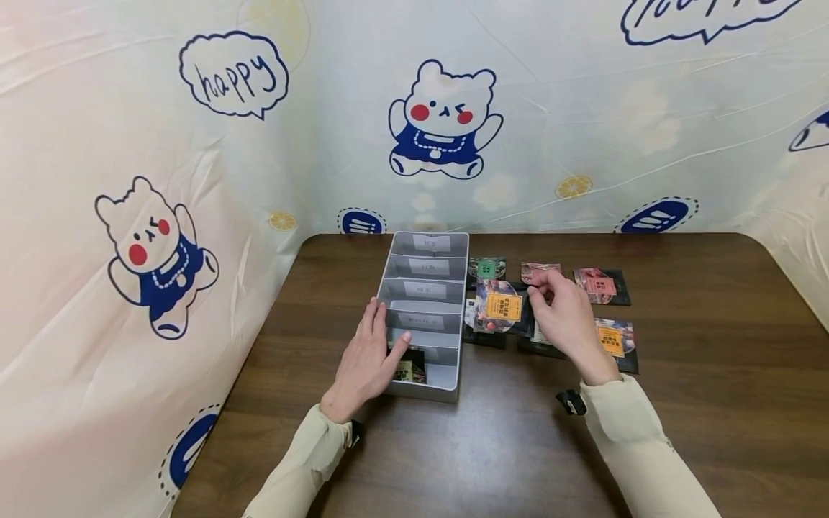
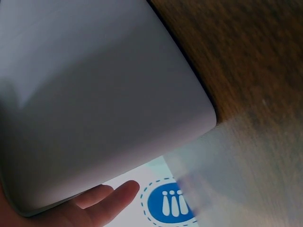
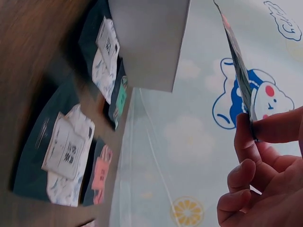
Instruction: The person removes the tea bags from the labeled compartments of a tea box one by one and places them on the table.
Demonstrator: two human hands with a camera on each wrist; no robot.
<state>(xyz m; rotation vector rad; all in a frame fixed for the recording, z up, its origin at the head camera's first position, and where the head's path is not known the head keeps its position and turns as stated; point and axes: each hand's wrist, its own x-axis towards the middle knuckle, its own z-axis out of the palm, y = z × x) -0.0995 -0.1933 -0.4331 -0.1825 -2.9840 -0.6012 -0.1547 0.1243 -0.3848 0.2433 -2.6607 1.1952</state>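
I note right fingers (image 1: 551,280) pinching an orange-labelled sachet (image 1: 502,307); left fingers (image 1: 369,319), extended, rest against the grey tray (image 1: 427,393).

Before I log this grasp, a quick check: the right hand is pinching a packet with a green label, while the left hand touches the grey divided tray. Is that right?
Not quite: the label on the pinched packet is orange, not green, as the head view shows. The right hand does pinch it, and the left hand touches the grey divided tray.
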